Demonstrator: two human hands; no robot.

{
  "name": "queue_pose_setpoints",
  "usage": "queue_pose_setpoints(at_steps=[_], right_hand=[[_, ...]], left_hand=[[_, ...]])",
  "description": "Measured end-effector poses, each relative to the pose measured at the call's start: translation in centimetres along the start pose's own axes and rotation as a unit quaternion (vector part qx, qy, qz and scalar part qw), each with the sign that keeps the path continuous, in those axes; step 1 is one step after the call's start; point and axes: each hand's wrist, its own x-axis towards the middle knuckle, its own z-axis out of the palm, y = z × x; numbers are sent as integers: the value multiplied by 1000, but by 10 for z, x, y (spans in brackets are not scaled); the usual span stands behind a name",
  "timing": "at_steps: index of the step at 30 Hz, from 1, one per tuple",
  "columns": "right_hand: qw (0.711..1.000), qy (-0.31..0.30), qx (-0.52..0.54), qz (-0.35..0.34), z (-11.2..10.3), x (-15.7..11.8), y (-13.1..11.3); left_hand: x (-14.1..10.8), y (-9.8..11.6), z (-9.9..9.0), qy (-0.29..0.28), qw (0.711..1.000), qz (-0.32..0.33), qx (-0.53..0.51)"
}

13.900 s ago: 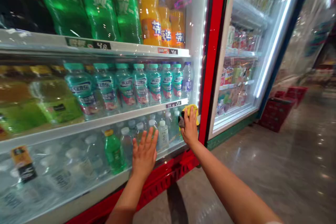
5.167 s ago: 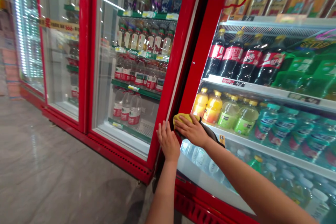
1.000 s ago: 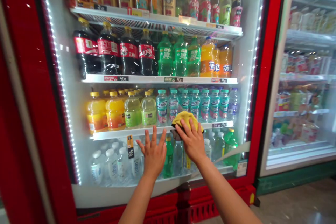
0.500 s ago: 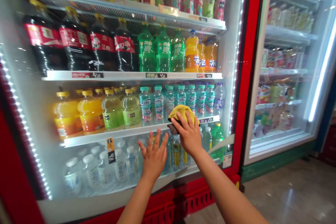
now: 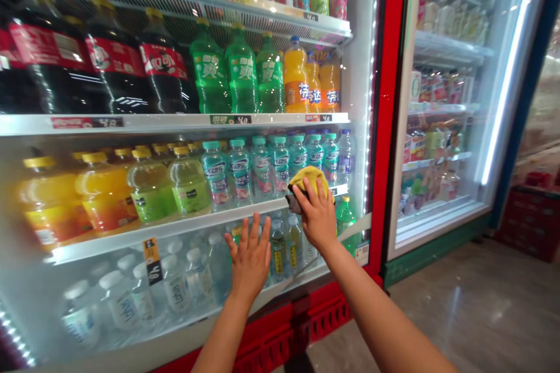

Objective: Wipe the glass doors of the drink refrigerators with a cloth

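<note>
My right hand (image 5: 318, 217) presses a yellow and grey cloth (image 5: 308, 177) against the glass front (image 5: 357, 78) of a drinks fridge, fingers spread over it. The cloth is bunched, with its grey side showing at the lower left. Left of it, my left hand (image 5: 249, 262) lies on or just before the glass, fingers stretched apart and nothing in them. Behind the glass, a row of teal-capped bottles (image 5: 280, 164) stands above my hands. Water bottles (image 5: 175, 284) with white caps are on the bottom shelf, partly hidden by my left hand and forearm.
Cola bottles (image 5: 116, 64), green soda bottles (image 5: 242, 73) and orange soda bottles (image 5: 296, 78) fill the shelf above. The red door frame (image 5: 391, 99) borders the glass at right. Beyond it stands a second lit fridge (image 5: 441, 227). A grey floor (image 5: 437, 326) shows at lower right.
The view has shifted right and closer, so the shelves sit further left. The right hand with the cloth has moved slightly right across the glass; both hands keep their shape.
</note>
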Motion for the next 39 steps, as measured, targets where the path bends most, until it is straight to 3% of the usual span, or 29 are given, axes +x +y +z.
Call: queue_pose_setpoints(at_steps=[2, 5, 8, 10, 12, 15, 17, 19, 21, 24, 28, 34, 39], right_hand=[[997, 21, 4, 72, -2, 7, 14], [988, 54, 10, 145, 6, -10, 30], [994, 43, 3, 96, 10, -25, 35], [999, 20, -6, 42, 4, -15, 38], [999, 6, -13, 30, -7, 4, 47], [993, 22, -10, 117, -15, 19, 69], [981, 48, -1, 188, -10, 12, 80], [974, 63, 6, 215, -1, -1, 85], [975, 73, 13, 208, 5, -7, 84], [980, 79, 36, 179, 1, 5, 86], [982, 63, 36, 174, -7, 18, 107], [960, 128, 21, 249, 16, -23, 116], [975, 73, 13, 207, 4, -3, 132]], left_hand=[[5, 5, 2, -3, 1000, 21, -3], [13, 15, 6, -3, 1000, 31, -4], [26, 30, 12, 5, 999, 41, 3], [38, 41, 17, 8, 998, 64, 8], [52, 50, 21, 4, 996, 91, 12], [74, 58, 24, -9, 992, 122, 16], [86, 63, 25, -13, 991, 135, 20], [95, 69, 28, -18, 989, 147, 25], [102, 78, 32, -23, 986, 164, 29], [109, 92, 40, -28, 980, 192, 33], [115, 104, 48, -23, 979, 202, 33], [117, 115, 57, -23, 977, 210, 18], [125, 130, 66, -39, 970, 238, 4]])
